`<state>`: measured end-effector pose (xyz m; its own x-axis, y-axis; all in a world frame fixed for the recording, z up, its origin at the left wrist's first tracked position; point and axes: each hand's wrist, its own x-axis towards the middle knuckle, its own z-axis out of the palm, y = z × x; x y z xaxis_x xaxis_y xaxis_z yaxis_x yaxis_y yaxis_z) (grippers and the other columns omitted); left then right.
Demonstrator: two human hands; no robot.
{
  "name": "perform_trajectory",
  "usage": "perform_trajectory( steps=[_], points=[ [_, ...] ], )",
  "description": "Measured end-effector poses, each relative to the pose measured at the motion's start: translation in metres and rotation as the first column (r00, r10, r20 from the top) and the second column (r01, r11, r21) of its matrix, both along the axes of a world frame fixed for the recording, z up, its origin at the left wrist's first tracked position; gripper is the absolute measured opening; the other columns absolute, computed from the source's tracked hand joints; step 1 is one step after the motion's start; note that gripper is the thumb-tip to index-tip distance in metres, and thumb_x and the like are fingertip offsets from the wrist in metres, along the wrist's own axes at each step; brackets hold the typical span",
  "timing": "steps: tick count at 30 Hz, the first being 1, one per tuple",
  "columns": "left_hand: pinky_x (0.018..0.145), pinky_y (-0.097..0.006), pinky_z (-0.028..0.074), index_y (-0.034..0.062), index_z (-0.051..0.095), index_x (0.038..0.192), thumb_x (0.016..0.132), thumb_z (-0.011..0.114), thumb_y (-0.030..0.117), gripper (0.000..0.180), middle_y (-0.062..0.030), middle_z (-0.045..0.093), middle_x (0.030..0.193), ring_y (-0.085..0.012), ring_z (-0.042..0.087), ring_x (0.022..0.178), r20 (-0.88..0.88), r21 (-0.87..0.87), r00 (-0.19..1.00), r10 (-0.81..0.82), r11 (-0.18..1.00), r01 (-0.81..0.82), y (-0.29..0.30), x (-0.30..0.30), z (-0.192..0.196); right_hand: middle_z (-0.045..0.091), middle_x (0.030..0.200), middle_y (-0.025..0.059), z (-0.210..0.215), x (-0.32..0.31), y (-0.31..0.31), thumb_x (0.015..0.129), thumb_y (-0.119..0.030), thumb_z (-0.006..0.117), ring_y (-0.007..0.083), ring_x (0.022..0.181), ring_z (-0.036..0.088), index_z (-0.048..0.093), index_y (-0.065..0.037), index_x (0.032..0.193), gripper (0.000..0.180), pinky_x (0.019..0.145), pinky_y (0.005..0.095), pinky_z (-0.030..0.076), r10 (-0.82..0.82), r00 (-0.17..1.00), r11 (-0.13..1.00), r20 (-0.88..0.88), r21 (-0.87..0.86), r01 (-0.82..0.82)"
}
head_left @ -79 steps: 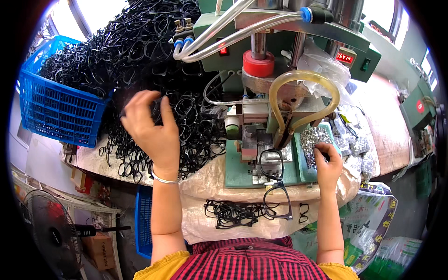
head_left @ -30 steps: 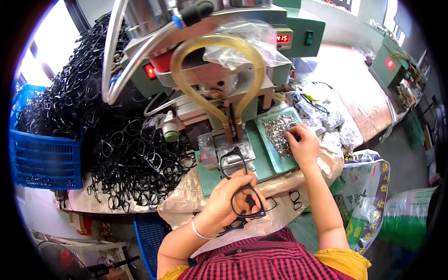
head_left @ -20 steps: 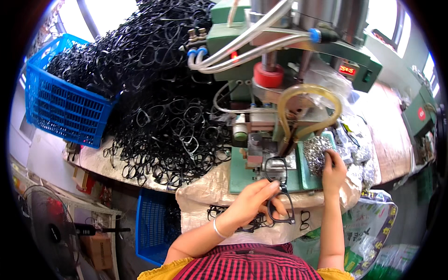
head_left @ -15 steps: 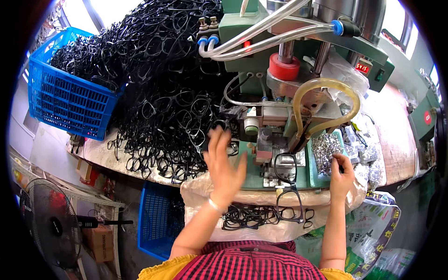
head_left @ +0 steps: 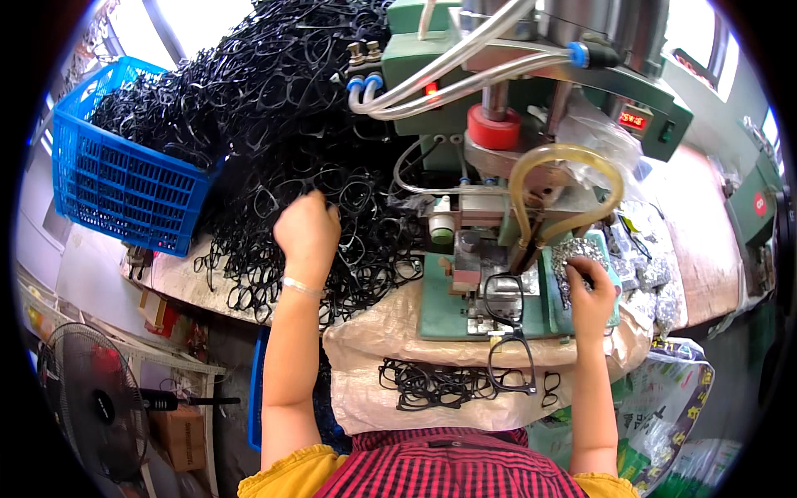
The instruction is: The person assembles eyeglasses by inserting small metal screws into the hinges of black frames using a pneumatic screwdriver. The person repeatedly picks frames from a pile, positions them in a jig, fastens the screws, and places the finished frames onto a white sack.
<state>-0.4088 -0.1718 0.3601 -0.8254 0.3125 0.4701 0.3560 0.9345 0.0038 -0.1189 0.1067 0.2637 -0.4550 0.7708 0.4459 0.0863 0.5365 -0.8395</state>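
Note:
My left hand [head_left: 307,236] is over the pile of black eyeglass frames [head_left: 241,199], its fingers curled in; whatever they hold, if anything, is hidden. My right hand [head_left: 593,292] is at the green tray [head_left: 613,314] of small shiny metal parts [head_left: 573,251]. Its thumb and fingers are bent together over the parts, and I cannot make out what lies between them. Between my hands, one black eyeglass frame [head_left: 531,365] hangs from the metal fixture [head_left: 490,311] of a green press machine [head_left: 407,70], its lower rim over the table edge.
Several black frames [head_left: 432,386] lie on the tan sheet [head_left: 357,349] in front of me. A blue crate [head_left: 124,178] full of frames stands at the far left, and another blue crate [head_left: 257,390] is below the table. A yellowish hose [head_left: 610,170] loops above the tray.
My left hand has moved left and up from beside the machine to the frame pile, its spread fingers now curled. My right hand has shifted slightly left and up over the metal parts.

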Motion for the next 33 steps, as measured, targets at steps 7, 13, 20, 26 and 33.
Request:
perform_trajectory(
  steps=[7, 13, 20, 26, 33],
  points=[
    [0.067, -0.045, 0.054, 0.0069, 0.072, 0.080, 0.078, 0.074, 0.024, 0.018, -0.0134, 0.071, 0.078, -0.0370, 0.068, 0.075, 0.224, 0.133, 0.961, -0.165, 0.981, 0.138, -0.019, 0.026, -0.084, 0.071, 0.089, 0.0084, -0.005, 0.030, -0.014, 0.082, 0.000, 0.071, 0.0173, 0.086, 0.066, 0.071, 0.001, 0.092, 0.011, 0.082, 0.0294, 0.050, -0.076, 0.997, 0.991, 0.020, -0.112, 0.078],
    [0.052, -0.026, 0.044, 0.0024, 0.064, 0.082, 0.085, 0.075, 0.011, 0.014, -0.0043, 0.061, 0.064, -0.0115, 0.056, 0.055, 0.389, 0.739, 0.780, -0.491, 0.671, 0.054, -0.015, 0.063, -0.088, 0.070, 0.089, 0.0107, 0.060, 0.005, -0.042, 0.078, 0.002, 0.071, 0.0236, 0.088, 0.067, 0.070, 0.000, 0.089, 0.011, 0.082, 0.0329, 0.050, 0.211, 0.976, 0.976, -0.058, 0.058, -0.208],
    [0.059, -0.024, 0.049, 0.0064, 0.048, 0.109, 0.103, 0.054, 0.016, 0.013, -0.0065, 0.060, 0.086, -0.0139, 0.062, 0.068, 0.090, 0.991, 0.700, -0.709, -0.004, -0.131, -0.018, 0.096, -0.099, 0.066, 0.094, 0.0056, 0.052, -0.034, -0.062, 0.080, 0.001, 0.071, 0.0117, 0.090, 0.063, 0.058, 0.002, 0.112, 0.035, 0.086, 0.0253, 0.048, 0.232, 0.908, 0.914, -0.349, -0.242, -0.326],
    [0.065, -0.032, 0.056, -0.0016, 0.052, 0.111, 0.102, 0.048, 0.009, 0.014, -0.0202, 0.063, 0.101, -0.0247, 0.065, 0.076, -0.489, 0.731, 0.306, -0.817, -0.193, 0.654, 0.033, 0.129, 0.024, 0.068, 0.097, 0.0067, 0.071, -0.037, -0.070, 0.081, 0.001, 0.070, 0.0102, 0.094, 0.063, 0.053, 0.003, 0.121, 0.043, 0.089, 0.0256, 0.048, 0.300, 0.857, 0.780, -0.419, -0.410, -0.474],
    [0.072, -0.037, 0.058, 0.0008, 0.065, 0.099, 0.092, 0.062, -0.002, 0.008, -0.0159, 0.071, 0.094, -0.0254, 0.071, 0.081, -0.477, 0.661, 0.235, -0.847, -0.170, 0.731, 0.049, 0.135, 0.028, 0.070, 0.110, 0.0106, 0.094, -0.008, -0.081, 0.084, -0.002, 0.066, 0.0182, 0.109, 0.064, 0.051, 0.000, 0.132, 0.050, 0.096, 0.0328, 0.048, 0.396, 0.891, 0.876, -0.222, -0.199, -0.439]
  ],
)
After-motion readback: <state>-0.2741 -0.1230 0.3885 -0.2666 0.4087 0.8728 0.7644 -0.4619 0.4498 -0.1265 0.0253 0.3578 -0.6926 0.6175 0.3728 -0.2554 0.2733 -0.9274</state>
